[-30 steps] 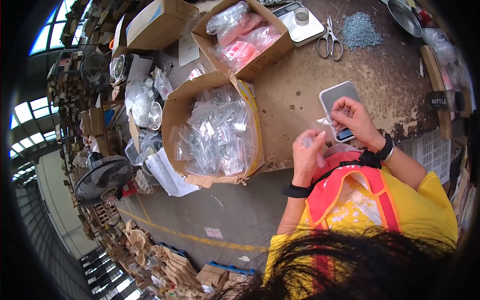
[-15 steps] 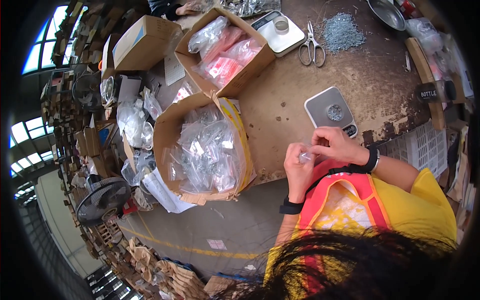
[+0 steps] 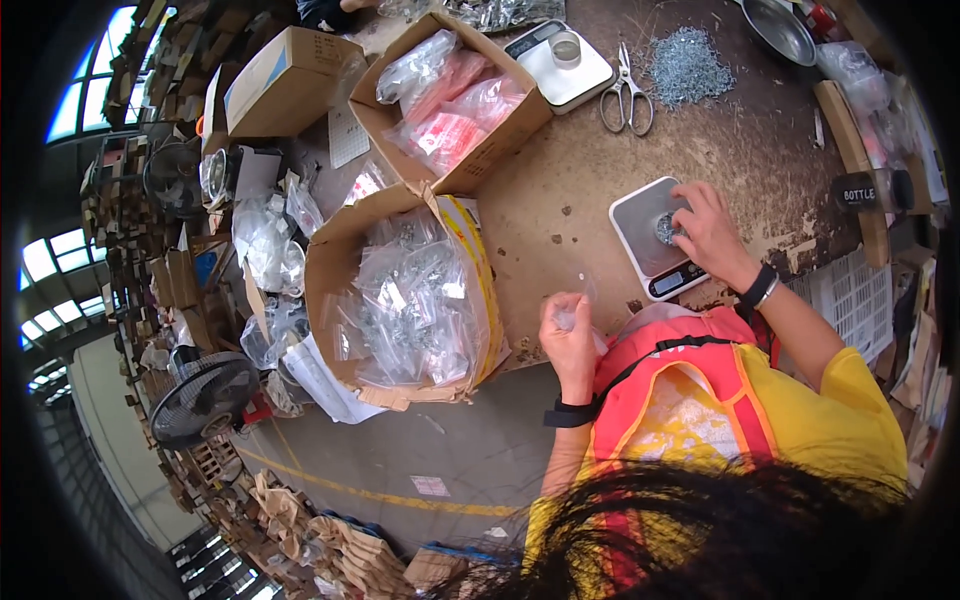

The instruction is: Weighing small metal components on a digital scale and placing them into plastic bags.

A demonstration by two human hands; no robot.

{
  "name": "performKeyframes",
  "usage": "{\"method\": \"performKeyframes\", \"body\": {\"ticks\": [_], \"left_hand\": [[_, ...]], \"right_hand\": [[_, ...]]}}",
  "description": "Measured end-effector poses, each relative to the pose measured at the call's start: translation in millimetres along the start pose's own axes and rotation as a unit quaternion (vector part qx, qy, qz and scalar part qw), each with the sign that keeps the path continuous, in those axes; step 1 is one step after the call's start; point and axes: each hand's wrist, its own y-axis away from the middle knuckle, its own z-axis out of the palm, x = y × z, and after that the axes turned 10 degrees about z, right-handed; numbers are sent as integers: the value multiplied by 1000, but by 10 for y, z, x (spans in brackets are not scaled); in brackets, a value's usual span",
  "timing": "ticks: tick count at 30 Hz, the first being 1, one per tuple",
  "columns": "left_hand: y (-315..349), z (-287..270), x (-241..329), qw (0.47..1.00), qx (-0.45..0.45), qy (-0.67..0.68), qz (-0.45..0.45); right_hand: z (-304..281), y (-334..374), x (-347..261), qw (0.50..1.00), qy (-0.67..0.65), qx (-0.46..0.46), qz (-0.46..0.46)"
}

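My left hand (image 3: 570, 352) is closed around a small clear plastic bag (image 3: 566, 319), held just off the table's near edge. My right hand (image 3: 712, 238) reaches over a white digital scale (image 3: 640, 215) with a grey top. Its curled thumb and fingers close on the rim of a small round dish (image 3: 664, 229) of metal pieces on that scale. To the left, an open cardboard box (image 3: 495, 290) with yellow tape along its side holds many filled clear bags (image 3: 415, 310). A loose pile of small grey metal pieces (image 3: 690, 66) lies at the far right.
Scissors (image 3: 627, 100) lie beside a second scale (image 3: 585, 88) bearing a round cup (image 3: 563, 48). Another open box (image 3: 500, 135) contains red-and-clear bags. A metal bowl (image 3: 778, 32) sits at the far right. A fan (image 3: 205, 400) stands at left, and a white plastic crate (image 3: 855, 300) at right.
My hands have parted. The right one has moved forward from the bag to the dish on the scale; the left has shifted slightly left and nearer, keeping the bag.
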Motion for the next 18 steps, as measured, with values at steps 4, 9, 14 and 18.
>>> {"method": "performKeyframes", "body": {"ticks": [4,9,14,18], "left_hand": [[24,26,34,999,-19,-35,-12],[18,13,36,999,-6,14,-41],[22,13,-16,999,-7,0,-33],[21,48,71,998,-11,-4,-57]], "right_hand": [[25,-132,2,997,16,-48,-59],[159,-138,103,995,18,-29,-92],[228,-113,158,995,1,-16,-104],[258,-110,224,994,-37,-1,-105]]}}
